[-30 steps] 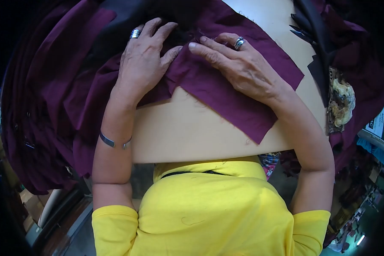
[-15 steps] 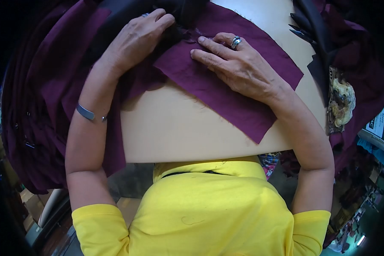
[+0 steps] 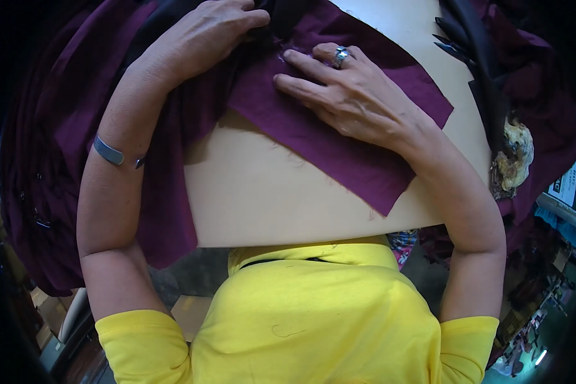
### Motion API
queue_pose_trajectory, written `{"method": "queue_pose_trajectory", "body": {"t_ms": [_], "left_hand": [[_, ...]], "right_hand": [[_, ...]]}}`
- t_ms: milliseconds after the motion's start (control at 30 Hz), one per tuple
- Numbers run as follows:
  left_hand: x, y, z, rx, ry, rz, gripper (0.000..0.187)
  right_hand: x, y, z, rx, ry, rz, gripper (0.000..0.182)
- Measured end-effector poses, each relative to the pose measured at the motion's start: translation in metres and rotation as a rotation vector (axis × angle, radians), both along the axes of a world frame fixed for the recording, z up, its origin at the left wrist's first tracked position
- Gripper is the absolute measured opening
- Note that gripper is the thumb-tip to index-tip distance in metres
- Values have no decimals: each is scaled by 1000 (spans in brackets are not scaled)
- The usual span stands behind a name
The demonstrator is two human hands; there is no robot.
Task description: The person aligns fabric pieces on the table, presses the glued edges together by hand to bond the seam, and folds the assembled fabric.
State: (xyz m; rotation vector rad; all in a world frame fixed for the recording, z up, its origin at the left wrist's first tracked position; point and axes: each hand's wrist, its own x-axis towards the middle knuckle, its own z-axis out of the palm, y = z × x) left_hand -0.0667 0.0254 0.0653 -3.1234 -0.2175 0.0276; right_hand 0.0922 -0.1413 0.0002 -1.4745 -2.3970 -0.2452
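Note:
A cut piece of maroon cloth [image 3: 365,169] lies at an angle across the pale tabletop. My right hand [image 3: 358,89], with a ring on one finger, rests on it with fingers stretched out and apart. Black cloth [image 3: 281,16] lies at the upper edge of the maroon piece. There my left hand [image 3: 217,32] is closed, its fingers bent and pinching at the dark cloth; the fingertips are partly hidden. Between the two hands, small pale threads or marks show on the cloth.
A large heap of maroon cloth [image 3: 64,147] hangs over the table's left side. More black cloth [image 3: 486,77] and maroon cloth drape at the right, beside a yellowish, crusty lump [image 3: 515,153]. The tabletop's front edge [image 3: 288,243] touches my yellow shirt.
My left hand has moved up and slightly left, and the maroon cloth under that arm has shifted. My right hand has slid a little up and left.

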Motion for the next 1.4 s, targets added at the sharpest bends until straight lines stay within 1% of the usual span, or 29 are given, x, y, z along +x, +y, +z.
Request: {"method": "queue_pose_trajectory", "body": {"t_ms": [33,167,233,367,400,467,500,567,633,700,800,833,867,933,967,1033,1100,1233,1333,1400], "left_hand": [[1,-1,0,-5,2,10,4],[3,-3,-1,-9,-11,44,6],[1,-3,-3,-5,-14,53,6],[-4,-5,-10,-21,-118,66,8],[-6,-5,-11,-9,-111,76,9],[-6,-7,-11,18,-101,87,12],[-6,-4,-17,44,-158,76,16],[-7,5,-36,99,-267,59,25],[-8,3,-38,92,-251,95,27],[-8,-2,-36,104,-233,176,32],[-6,-22,-25,117,-520,55,34],[-4,-27,-24,75,-596,45,33],[-4,-36,-26,-68,-642,64,30],[-4,-48,-43,-350,-539,125,28],[-4,-51,-50,-129,-498,87,28],[-9,-54,-53,-89,-496,81,29],[-12,-54,-56,-78,-508,92,32],[-11,-53,-62,-25,-531,98,30],[-11,-54,-62,0,-499,115,29],[-11,-52,-60,72,-473,98,27]], "right_hand": [[-1,1,1,-18,-6,-13,36],[-7,10,-8,64,-18,-38,32],[-4,3,-3,21,-24,-27,35],[1,1,5,-95,-12,-14,41],[-2,4,3,-48,7,-24,40],[-10,12,-4,50,42,-52,39],[-13,13,-3,24,40,-73,43],[-12,10,-5,34,82,-89,46],[-8,7,-8,5,136,-89,49],[-9,7,-6,-10,108,-102,50],[-17,10,-5,22,35,-150,50],[-19,11,-5,42,3,-173,50],[-19,10,-6,20,19,-177,50],[-16,3,0,-82,10,-149,48],[-14,-4,-2,-27,51,-135,46],[-8,-25,-7,79,126,-105,43],[-1,-56,-1,18,129,-136,43],[9,-119,17,-147,122,-225,41],[16,-152,18,-159,53,-255,42],[23,-156,20,-127,120,-232,41]]}}
